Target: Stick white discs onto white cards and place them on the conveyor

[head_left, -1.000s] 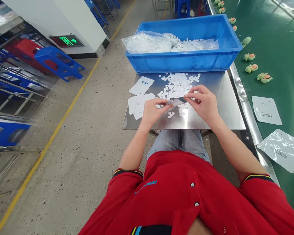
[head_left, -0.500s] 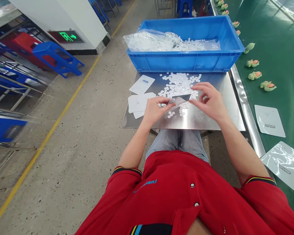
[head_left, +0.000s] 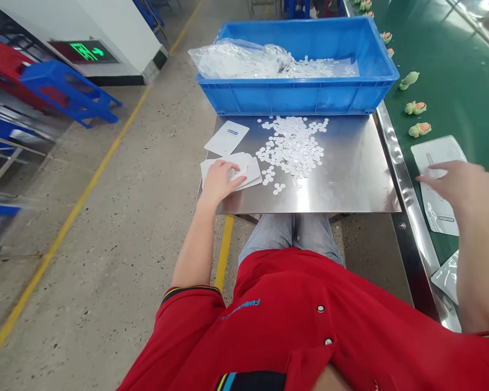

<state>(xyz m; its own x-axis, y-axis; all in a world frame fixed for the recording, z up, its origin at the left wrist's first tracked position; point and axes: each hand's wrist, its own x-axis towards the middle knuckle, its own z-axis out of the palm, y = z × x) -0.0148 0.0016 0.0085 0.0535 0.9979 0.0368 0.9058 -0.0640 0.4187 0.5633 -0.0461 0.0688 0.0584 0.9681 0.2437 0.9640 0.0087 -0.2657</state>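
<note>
My left hand [head_left: 221,180] lies flat on a small stack of white pouches [head_left: 246,167] at the left of the steel table [head_left: 350,174], fingers spread over the top one. My right hand [head_left: 458,184] reaches out over the green conveyor belt [head_left: 464,81], and its fingertips pinch a white pouch [head_left: 437,150], which looks blurred. Just below that hand, another white pouch [head_left: 440,216] lies on the belt. A loose heap of small white discs [head_left: 293,144] covers the middle of the table between my hands.
A blue crate [head_left: 297,92] at the table's far edge holds more discs and a clear bag [head_left: 236,60]. A single pouch [head_left: 227,137] lies at far left. Small green and orange toys [head_left: 419,129] ride the belt. Blue stools [head_left: 65,89] stand on the floor at left.
My right hand has left the table and swung right over the belt with the pouch. My left hand let go of it and dropped onto the stack of pouches.
</note>
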